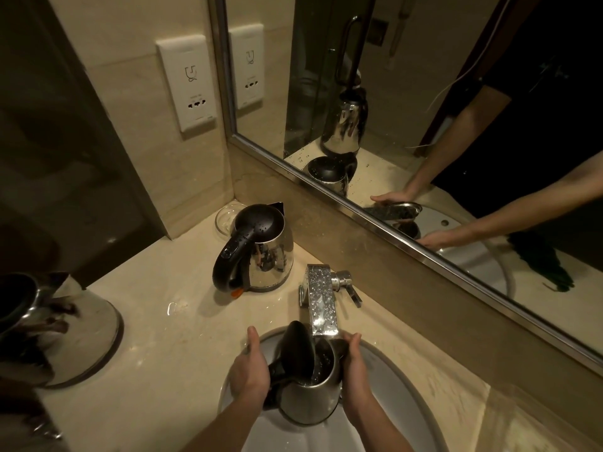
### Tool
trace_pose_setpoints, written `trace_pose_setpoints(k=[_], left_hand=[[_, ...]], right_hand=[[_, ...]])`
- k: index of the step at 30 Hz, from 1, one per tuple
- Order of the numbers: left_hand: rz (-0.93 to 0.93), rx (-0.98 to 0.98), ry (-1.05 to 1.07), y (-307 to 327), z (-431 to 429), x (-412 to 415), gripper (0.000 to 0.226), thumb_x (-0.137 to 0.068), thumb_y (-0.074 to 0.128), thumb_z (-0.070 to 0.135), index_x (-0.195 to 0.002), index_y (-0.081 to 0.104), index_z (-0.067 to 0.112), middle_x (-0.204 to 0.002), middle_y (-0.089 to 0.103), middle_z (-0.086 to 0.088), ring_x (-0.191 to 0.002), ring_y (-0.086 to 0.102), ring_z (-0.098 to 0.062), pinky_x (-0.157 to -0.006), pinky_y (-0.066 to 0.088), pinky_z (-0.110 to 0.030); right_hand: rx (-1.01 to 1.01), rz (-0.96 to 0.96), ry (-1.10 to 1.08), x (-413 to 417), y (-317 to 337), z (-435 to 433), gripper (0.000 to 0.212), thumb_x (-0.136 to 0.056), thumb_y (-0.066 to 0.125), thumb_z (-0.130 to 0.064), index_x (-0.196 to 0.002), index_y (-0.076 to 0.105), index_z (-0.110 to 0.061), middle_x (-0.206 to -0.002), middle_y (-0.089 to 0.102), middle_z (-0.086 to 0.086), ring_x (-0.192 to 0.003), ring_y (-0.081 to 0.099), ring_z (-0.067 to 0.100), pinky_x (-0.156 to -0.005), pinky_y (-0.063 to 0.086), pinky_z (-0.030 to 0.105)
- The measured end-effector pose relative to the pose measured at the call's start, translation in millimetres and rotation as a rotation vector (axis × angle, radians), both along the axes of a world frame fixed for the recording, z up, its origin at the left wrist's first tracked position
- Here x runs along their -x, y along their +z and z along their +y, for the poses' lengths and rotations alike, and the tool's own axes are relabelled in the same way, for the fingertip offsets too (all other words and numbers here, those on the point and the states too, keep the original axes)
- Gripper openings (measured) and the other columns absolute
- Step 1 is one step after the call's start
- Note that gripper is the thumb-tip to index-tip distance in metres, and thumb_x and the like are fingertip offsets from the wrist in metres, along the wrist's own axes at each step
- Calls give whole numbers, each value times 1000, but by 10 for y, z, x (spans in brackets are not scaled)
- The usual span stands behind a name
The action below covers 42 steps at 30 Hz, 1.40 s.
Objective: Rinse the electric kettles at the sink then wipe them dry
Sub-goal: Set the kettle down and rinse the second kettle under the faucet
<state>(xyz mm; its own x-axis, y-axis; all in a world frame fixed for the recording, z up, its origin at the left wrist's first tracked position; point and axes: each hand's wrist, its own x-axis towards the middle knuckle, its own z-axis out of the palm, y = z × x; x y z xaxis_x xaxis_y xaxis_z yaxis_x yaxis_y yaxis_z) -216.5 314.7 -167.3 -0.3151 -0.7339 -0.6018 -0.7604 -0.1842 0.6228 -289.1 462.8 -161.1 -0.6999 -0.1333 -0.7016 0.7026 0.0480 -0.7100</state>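
Observation:
A steel electric kettle (310, 399) with its black lid flipped up sits over the white sink (401, 406), its mouth just under the chrome faucet spout (321, 305). My left hand (249, 370) grips its black handle. My right hand (354, 363) holds the kettle's right side near the rim. A second steel kettle (257, 252) with a closed black lid stands on the counter behind the sink, wet with drops. A third, cone-shaped steel kettle (65, 331) stands at the far left of the counter.
The beige stone counter (182, 340) carries water drops. A clear glass dish (225, 220) sits in the corner behind the second kettle. A wall socket panel (189, 83) is above it. The mirror (424, 109) runs along the back right.

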Motion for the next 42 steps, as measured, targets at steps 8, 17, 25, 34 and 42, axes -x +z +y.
trace_pose_setpoints(k=[8, 17, 25, 34, 42], left_hand=[[73, 11, 51, 74, 56, -17, 60, -98, 18, 62, -62, 46, 24, -63, 46, -1, -63, 46, -16, -73, 36, -33], [61, -5, 67, 51, 29, -13, 76, -98, 17, 63, -108, 67, 7, -72, 50, -2, -85, 54, -27, -80, 40, -37], [68, -46, 64, 177, 35, 19, 60, -98, 18, 62, -62, 45, 22, -65, 47, -3, -63, 45, -17, -76, 39, -36], [53, -51, 49, 193, 42, 10, 60, -98, 18, 61, -59, 38, 20, -61, 38, 0, -57, 38, -14, -66, 34, -31], [74, -67, 75, 205, 55, 22, 58, -99, 20, 60, -60, 39, 21, -61, 39, 0, -56, 36, -11, -73, 34, -34]], right_hand=[[14, -28, -4, 8, -11, -2, 72, -96, 25, -66, -113, 70, -12, -108, 74, 12, -108, 64, 26, -88, 42, 36], [76, -17, -16, 14, 3, -42, 68, -97, 26, -63, -108, 70, -12, -104, 74, 15, -108, 65, 31, -98, 46, 42], [77, 15, -7, 4, 41, -39, 57, -101, 25, -55, -99, 69, -19, -104, 74, 14, -103, 65, 27, -77, 46, 32], [47, 15, -7, 22, -34, -26, 61, -101, 27, -56, -102, 71, -15, -100, 76, 13, -105, 66, 30, -84, 47, 35], [-16, 28, 41, -9, -67, -71, 72, -92, 29, -72, -126, 62, -19, -119, 70, 9, -115, 61, 24, -89, 47, 32]])
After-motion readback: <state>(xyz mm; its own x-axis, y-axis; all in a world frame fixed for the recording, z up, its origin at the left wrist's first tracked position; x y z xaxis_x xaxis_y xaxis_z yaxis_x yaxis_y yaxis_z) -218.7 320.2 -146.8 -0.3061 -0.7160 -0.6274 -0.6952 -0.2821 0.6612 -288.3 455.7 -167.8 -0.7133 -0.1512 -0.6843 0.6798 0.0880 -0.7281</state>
